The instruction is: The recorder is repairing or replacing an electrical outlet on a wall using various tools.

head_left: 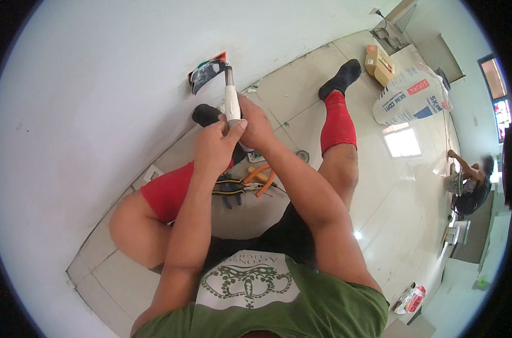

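Both hands meet in front of the wall, closed around a white tubular tool with a grey metal tip (231, 100). My left hand (214, 147) wraps its lower end, with the thumb pressed along it. My right hand (255, 121) grips it from the right side; part of its fingers is hidden. The metal tip points up at an opening in the wall, close beside an orange box (221, 57) set there. Dark, dusty material (207, 75) sticks out of that opening; I cannot make out what it is.
Several pliers (233, 188) with coloured handles lie on the tiles between my legs. To the right are a cardboard box (380, 65), a large white sack (412, 97) and a red-and-white packet (410, 298). At the far right another person (474, 183) crouches by a bucket (453, 183).
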Motion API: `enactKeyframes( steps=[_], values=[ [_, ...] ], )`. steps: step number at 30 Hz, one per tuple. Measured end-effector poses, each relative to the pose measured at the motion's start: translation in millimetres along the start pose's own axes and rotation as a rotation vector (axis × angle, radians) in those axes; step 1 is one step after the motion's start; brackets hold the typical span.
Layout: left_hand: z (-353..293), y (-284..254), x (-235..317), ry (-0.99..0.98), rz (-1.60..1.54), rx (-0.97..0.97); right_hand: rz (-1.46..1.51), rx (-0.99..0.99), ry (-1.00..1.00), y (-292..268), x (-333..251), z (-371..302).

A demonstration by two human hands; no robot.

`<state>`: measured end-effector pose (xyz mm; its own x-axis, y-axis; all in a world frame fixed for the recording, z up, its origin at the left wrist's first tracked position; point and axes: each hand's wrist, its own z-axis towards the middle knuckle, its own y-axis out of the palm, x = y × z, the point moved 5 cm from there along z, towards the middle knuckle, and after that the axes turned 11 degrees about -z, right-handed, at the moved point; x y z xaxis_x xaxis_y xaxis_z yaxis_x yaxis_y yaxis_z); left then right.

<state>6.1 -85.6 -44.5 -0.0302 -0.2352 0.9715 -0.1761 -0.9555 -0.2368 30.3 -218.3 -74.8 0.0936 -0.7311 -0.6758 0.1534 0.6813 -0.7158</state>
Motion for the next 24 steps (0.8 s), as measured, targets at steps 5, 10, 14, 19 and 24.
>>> enactKeyframes(
  steps=[5, 10, 14, 19, 24],
  values=[
    [-0.3, -2.2, -4.0, -0.047, 0.010, -0.013, 0.015, -0.053, -0.043, -2.9, -6.2, 1.2],
    [-1.2, -4.0, -2.8, -0.053, 0.041, -0.009, 0.007, -0.021, -0.088, -0.1, -5.2, 1.5],
    [-0.5, -2.1, -3.7, -0.030, 0.071, -0.003, 0.013, -0.037, -0.004, -1.1, -4.6, -0.6],
    [-2.3, -1.7, 1.4, -0.048, 0.072, -0.034, 0.001, 0.016, -0.042, -1.0, -2.3, -1.0],
    [-2.6, -3.9, -2.7, -0.007, 0.043, -0.001, 0.021, -0.040, -0.023, -0.6, -7.6, -1.8]
  ],
)
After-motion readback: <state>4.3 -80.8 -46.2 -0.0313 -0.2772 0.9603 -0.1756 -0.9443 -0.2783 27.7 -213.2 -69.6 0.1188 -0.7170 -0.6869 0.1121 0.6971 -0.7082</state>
